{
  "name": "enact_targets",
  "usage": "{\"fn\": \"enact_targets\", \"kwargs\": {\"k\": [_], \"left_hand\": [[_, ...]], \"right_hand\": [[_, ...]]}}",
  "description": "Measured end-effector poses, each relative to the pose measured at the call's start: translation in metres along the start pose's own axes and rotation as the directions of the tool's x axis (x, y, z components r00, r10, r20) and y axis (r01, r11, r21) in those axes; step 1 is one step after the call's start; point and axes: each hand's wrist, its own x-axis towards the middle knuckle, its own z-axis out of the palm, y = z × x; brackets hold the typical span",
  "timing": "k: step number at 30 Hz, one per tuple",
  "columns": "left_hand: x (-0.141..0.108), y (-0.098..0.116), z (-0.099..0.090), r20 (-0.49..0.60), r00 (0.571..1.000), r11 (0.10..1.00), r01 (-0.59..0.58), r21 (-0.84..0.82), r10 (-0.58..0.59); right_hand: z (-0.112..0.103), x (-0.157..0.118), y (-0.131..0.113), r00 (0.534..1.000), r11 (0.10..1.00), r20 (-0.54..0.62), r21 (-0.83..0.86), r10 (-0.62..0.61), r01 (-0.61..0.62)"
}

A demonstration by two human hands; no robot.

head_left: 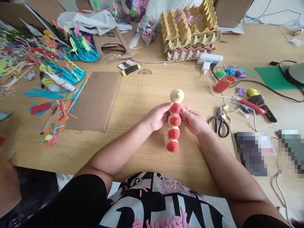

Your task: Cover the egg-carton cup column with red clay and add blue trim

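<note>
Between my two hands is an egg-carton strip [175, 121], a row of pale yellow bumps with red clay-like caps on several of them. The bump at its far end [177, 95] is plain yellow. My left hand [159, 116] grips the strip's left side near the upper red cap, thumb on top. On the opposite side, my right hand [193, 119] pinches the edge at about the same height. The strip is held over the table, its near end pointing toward me. Some of my fingers are hidden beneath it.
Scissors [220, 122] lie right of my right hand, near a red cup [224, 84] and a power strip [210, 59]. Stacked egg trays [190, 34] stand at the back. Brown cardboard [93, 99] and colourful paper scraps [53, 123] lie left. Another person's arm [9, 186] shows at lower left.
</note>
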Motion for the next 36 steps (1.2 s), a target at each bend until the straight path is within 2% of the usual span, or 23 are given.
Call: {"fn": "enact_targets", "kwargs": {"k": [6, 11, 14, 20, 30, 36], "left_hand": [[0.000, 0.001, -0.002, 0.020, 1.000, 0.996, 0.009, 0.085, -0.010], [0.001, 0.002, -0.001, -0.150, 0.981, 0.976, -0.096, 0.197, 0.126], [0.001, 0.002, -0.001, -0.200, 0.963, 0.957, -0.126, 0.262, 0.182], [0.001, 0.005, -0.002, -0.150, 0.980, 0.945, -0.077, 0.316, 0.131], [0.000, -0.002, -0.009, -0.123, 0.971, 0.881, -0.130, 0.455, 0.207], [-0.002, -0.007, -0.008, -0.121, 0.969, 0.875, -0.138, 0.465, 0.217]], "right_hand": [[-0.004, 0.003, 0.003, 0.997, 0.998, -0.063, 0.020, -0.052, 0.053], [-0.007, 0.003, 0.003, 0.990, 0.985, -0.003, -0.103, -0.143, 0.142], [-0.010, 0.004, 0.005, 0.983, 0.964, -0.006, -0.197, -0.183, 0.179], [-0.017, 0.007, 0.013, 0.970, 0.945, -0.079, -0.255, -0.231, 0.204], [-0.017, 0.003, 0.002, 0.969, 0.893, -0.084, -0.412, -0.233, 0.180], [-0.020, 0.004, 0.002, 0.961, 0.875, -0.108, -0.450, -0.254, 0.180]]}}
